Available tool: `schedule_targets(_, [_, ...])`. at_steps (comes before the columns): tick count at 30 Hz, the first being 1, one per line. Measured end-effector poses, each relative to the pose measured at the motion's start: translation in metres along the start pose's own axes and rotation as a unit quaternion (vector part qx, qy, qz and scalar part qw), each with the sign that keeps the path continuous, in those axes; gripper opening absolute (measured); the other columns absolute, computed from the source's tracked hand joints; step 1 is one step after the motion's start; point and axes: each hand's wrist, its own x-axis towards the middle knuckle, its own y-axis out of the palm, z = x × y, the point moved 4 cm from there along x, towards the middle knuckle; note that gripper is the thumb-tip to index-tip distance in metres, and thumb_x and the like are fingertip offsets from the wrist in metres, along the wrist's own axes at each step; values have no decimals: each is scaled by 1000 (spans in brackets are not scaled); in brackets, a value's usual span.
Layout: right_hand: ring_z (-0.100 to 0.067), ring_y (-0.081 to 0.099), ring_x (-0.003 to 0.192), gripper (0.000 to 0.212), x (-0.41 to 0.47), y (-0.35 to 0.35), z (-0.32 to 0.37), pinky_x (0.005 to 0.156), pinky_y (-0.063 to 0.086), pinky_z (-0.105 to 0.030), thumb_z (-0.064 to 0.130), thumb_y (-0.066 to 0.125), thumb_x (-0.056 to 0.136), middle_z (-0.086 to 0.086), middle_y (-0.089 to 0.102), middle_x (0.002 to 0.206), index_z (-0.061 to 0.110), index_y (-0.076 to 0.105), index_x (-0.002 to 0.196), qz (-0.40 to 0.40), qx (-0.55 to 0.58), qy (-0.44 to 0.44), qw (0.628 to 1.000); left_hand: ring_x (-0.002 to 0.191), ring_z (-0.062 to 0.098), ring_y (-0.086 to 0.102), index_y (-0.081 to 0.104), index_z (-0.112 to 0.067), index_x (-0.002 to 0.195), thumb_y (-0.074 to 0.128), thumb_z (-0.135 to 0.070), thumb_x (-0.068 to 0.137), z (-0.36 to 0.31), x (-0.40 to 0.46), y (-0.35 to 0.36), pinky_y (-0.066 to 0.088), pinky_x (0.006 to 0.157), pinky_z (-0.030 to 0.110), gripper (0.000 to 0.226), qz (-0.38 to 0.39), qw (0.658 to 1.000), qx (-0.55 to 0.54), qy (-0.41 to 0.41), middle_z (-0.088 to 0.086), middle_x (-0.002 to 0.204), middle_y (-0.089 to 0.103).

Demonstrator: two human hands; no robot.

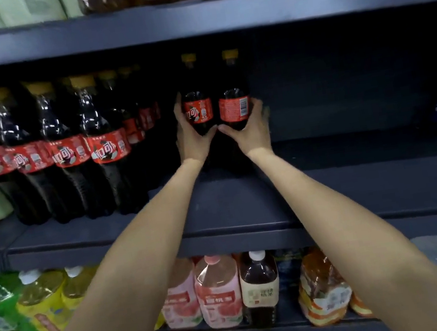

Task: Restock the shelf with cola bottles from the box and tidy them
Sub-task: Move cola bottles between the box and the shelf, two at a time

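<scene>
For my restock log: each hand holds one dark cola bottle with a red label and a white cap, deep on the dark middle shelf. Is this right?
Not quite: in the head view the caps are yellow, not white. The rest stands: the left hand grips one dark red-labelled cola bottle and the right hand another, deep on the dark middle shelf.

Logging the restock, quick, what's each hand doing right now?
Left hand: holding the left cola bottle.
Right hand: holding the right cola bottle.

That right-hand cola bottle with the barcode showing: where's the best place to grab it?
Probably the lower body just below the red label, from its open right side, as the right hand does. The barcode bottle stands upright, with another bottle close on its left.
</scene>
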Motion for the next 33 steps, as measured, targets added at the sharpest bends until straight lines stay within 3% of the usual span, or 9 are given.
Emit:
schedule_targets(5, [-24, 47, 117, 73, 18, 12, -14, 93, 38, -27, 29, 74, 80, -13, 39, 131, 4, 33, 135, -7, -25, -43, 999, 136, 13, 35, 5, -25, 151, 74, -13, 80, 22, 13, 11, 32, 109, 33, 100, 7, 1000, -25, 3, 6, 151, 32])
schedule_targets(8, [-19, 41, 126, 78, 15, 13, -22, 95, 29, -16, 29, 67, 87, -11, 35, 142, 8, 21, 146, 16, -13, -52, 998, 136, 8, 27, -2, -24, 151, 72, -14, 82, 26, 14, 10, 27, 110, 29, 101, 35, 999, 4, 5, 7, 155, 25])
schedule_targets(11, [-22, 35, 135, 79, 11, 9, -28, 109, 31, -32, 34, 63, 89, -10, 31, 150, 10, 17, 149, 46, -33, -38, 998, 138, 21, 32, -6, -27, 151, 72, -17, 82, 21, 14, 9, 33, 111, 41, 105, 62, 995, 68, -31, 13, 154, 22])
schedule_targets(15, [-32, 26, 139, 86, 12, 0, -29, 112, 25, -52, 42, 61, 88, -7, 26, 155, 16, 10, 151, 100, -125, 37, 986, 134, 35, 34, -8, -27, 151, 72, -22, 79, 0, 11, 6, 41, 102, 50, 107, 51, 976, 189, -99, 20, 149, 20])
schedule_targets(19, [-35, 16, 143, 92, 0, -22, -16, 116, 17, -48, 43, 59, 89, -16, 13, 157, 10, -1, 151, 130, -209, 86, 965, 139, 37, 23, -12, -17, 150, 66, -25, 82, -25, -3, 4, 33, 108, 48, 104, 87, 957, 184, -208, 20, 153, 15])
schedule_targets(23, [-33, 38, 130, 69, -33, -69, 14, 103, 38, -40, 35, 56, 92, -16, 36, 146, 16, 23, 148, 107, -237, 40, 965, 139, 35, 26, 4, -17, 152, 64, -31, 85, -52, -34, -6, 29, 112, 43, 91, 149, 935, 155, -281, 16, 154, 21])
schedule_targets(26, [-26, 62, 99, 44, -64, -111, 38, 74, 48, -34, 29, 56, 91, -7, 64, 115, 16, 49, 133, 34, -279, -69, 957, 123, 21, 51, 39, -19, 141, 62, -27, 87, -82, -65, -13, 41, 105, 36, 58, 163, 954, 56, -246, 3, 133, 53])
schedule_targets(29, [-18, 66, 67, 25, -103, -155, 54, 53, 49, -28, 25, 58, 89, 4, 70, 81, 15, 65, 111, -37, -301, -146, 942, 106, 8, 60, 55, -20, 123, 58, -19, 91, -122, -102, -11, 45, 98, 25, 33, 176, 970, 8, -166, -6, 111, 64])
schedule_targets(33, [-18, 64, 74, 18, -175, -223, 55, 63, 50, -27, 20, 58, 91, 1, 69, 83, 12, 69, 101, -116, -346, -180, 913, 100, 7, 59, 56, -22, 120, 53, -19, 94, -181, -162, 12, 46, 90, 24, 26, 220, 974, -44, -22, -7, 106, 62])
